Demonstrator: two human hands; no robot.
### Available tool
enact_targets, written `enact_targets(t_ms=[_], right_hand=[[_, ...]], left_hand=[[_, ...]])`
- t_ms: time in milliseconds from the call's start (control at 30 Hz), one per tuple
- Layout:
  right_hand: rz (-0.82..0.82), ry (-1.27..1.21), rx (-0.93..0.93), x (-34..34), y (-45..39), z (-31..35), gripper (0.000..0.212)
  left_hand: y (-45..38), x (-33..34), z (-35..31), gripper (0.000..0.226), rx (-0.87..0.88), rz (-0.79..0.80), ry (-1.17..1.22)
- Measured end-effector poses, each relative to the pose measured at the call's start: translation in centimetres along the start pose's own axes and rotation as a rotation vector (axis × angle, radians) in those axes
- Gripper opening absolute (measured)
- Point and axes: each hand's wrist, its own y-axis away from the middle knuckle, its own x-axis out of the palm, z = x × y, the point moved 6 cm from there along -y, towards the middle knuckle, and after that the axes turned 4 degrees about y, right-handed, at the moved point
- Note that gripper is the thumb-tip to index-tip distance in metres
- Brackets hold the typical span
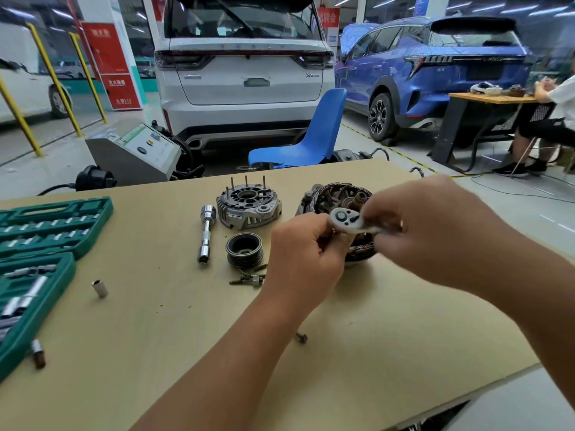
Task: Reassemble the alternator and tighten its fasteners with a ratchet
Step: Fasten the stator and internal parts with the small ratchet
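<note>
Both hands hold the ratchet (343,219) above the table (155,306): left hand (306,253) pinches its head, right hand (435,225) wraps the handle; the direction lever should probably be set for tightening first.

Both bare forearms reach forward and meet near the middle of the view. The left hand (306,247) has its fingers curled, pinching the ratchet head (343,219) from below. The right hand (426,225), motion-blurred, grips the ratchet's handle, its fingers curled around it.
</note>
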Motion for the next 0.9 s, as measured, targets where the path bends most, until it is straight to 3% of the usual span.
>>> enact_targets(t_ms=[67, 133, 200, 333, 400, 467, 567, 600, 700, 767, 833, 900], right_hand=[[-0.065, 0.078, 0.008, -0.6, 0.0, 0.3, 0.017], [0.088, -0.004, -0.047, 0.4, 0.1, 0.9, 0.005], [0.170, -0.029, -0.063, 0.7, 0.2, 1.3, 0.009], [0.005, 0.092, -0.014, -0.8, -0.3, 0.5, 0.019], [0.153, 0.023, -0.049, -0.1, -0.1, 0.8, 0.011], [0.232, -0.040, -0.034, 0.3, 0.0, 0.8, 0.018], [0.029, 0.109, 0.011, -0.8, -0.3, -0.1, 0.021], [0.040, 0.109, 0.003, -0.6, -0.3, 0.0, 0.017], [0.259, -0.076, -0.022, 0.7, 0.2, 0.9, 0.017], [0.192, -0.045, 0.012, 0.7, 0.0, 0.4, 0.020], [-0.007, 0.104, 0.025, -0.4, -0.3, -0.1, 0.019], [0.056, 0.041, -0.004, 0.1, -0.3, 0.0, 0.010]], left_hand=[[0.0, 0.1, -0.3, 0.035, 0.023, 0.026, -0.029], [0.1, -0.1, -0.5, 0.038, 0.046, -0.002, -0.052], [0.1, -0.3, -0.3, 0.036, 0.054, -0.039, -0.062], [0.0, 0.0, 0.1, 0.016, 0.069, 0.004, -0.064], [0.1, -0.1, -0.2, 0.020, 0.092, -0.013, -0.073], [0.2, -0.1, -0.2, 0.020, 0.094, -0.027, -0.059], [0.2, 0.2, -0.2, 0.009, 0.105, 0.017, -0.055], [0.2, 0.2, -0.2, 0.008, 0.105, 0.024, -0.057], [0.3, 0.0, 0.1, 0.016, 0.068, -0.008, -0.038], [0.2, -0.1, 0.2, 0.017, 0.052, -0.006, -0.020], [0.1, 0.1, 0.1, 0.011, 0.061, 0.039, -0.031], [0.2, 0.2, 0.0, 0.011, 0.068, 0.057, -0.045]])
